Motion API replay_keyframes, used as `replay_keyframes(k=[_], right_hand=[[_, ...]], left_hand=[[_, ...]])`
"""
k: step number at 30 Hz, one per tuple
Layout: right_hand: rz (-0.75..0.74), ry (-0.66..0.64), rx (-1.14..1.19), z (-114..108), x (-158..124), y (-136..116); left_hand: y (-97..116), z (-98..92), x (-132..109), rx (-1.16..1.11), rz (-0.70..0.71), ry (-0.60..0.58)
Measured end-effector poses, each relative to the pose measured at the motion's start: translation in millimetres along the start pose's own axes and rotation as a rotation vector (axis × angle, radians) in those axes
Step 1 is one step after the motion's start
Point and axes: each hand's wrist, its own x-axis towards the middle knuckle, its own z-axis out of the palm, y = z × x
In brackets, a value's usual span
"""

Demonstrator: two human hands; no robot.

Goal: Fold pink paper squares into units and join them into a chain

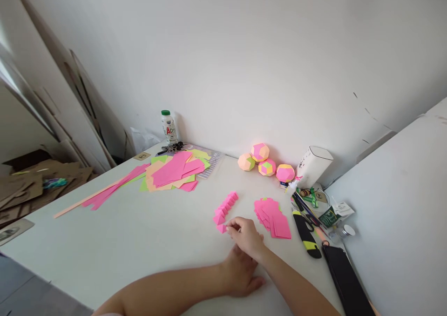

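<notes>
My right hand [246, 237] pinches the edge of a small folded pink paper piece [221, 228] at the near end of a row. Several more folded pink pieces [226, 205] overlap in that row, running away from me on the table. My left hand [242, 272] rests on the table beneath my right wrist, its thumb stretched out. The right hand and forearm partly cover its other fingers. To the right lies a loose stack of pink paper sheets [274, 217], with a little green at its edge.
Pink, peach and green sheets [174, 169] and long paper strips [115, 188] lie at left, near a white bottle [169, 127]. Faceted paper balls [260, 153] sit by the wall. A cutter [306, 234], a black phone [345, 279] and a white container [314, 166] stand right.
</notes>
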Motion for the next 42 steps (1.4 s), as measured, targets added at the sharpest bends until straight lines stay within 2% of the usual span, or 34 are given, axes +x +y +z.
replay_keyframes(k=[2, 6, 13, 17, 26, 29, 31, 33, 36, 40, 42], right_hand=[[0.011, -0.041, -0.057, 12, 16, 2], [0.02, -0.013, -0.094, 23, 30, 8], [0.006, 0.025, -0.18, 27, 27, 9], [-0.014, 0.046, -0.199, 29, 28, 11], [-0.106, 0.035, -0.166, 25, 20, 10], [-0.188, 0.045, -0.205, 14, 10, 8], [-0.34, 0.112, -0.379, -2, -1, 12], [-0.404, 0.208, -0.594, -22, -15, 23], [-0.307, 0.395, -0.769, -53, -42, 53], [-0.275, 0.481, -0.804, -79, -69, 99], [-0.302, 0.459, -0.768, -84, -72, 112]], left_hand=[[-2, 1.6, -1, -0.012, 0.006, -0.016], [-4, 3.4, 0, -0.036, 0.045, -0.02], [-8, 9.7, 2, -0.013, 0.049, 0.003], [-8, 7.5, 0, -0.026, 0.092, 0.038], [-3, 5.4, 1, -0.011, 0.058, 0.032], [-1, 2.5, 1, -0.001, 0.058, 0.004], [-1, 0.7, 2, 0.01, 0.064, 0.014], [-2, -0.6, 1, 0.027, 0.079, 0.043], [-4, -1.9, 1, 0.054, 0.116, 0.06], [-4, -2.1, 1, 0.064, 0.102, 0.024], [-3, -3.0, 2, 0.068, 0.082, 0.015]])
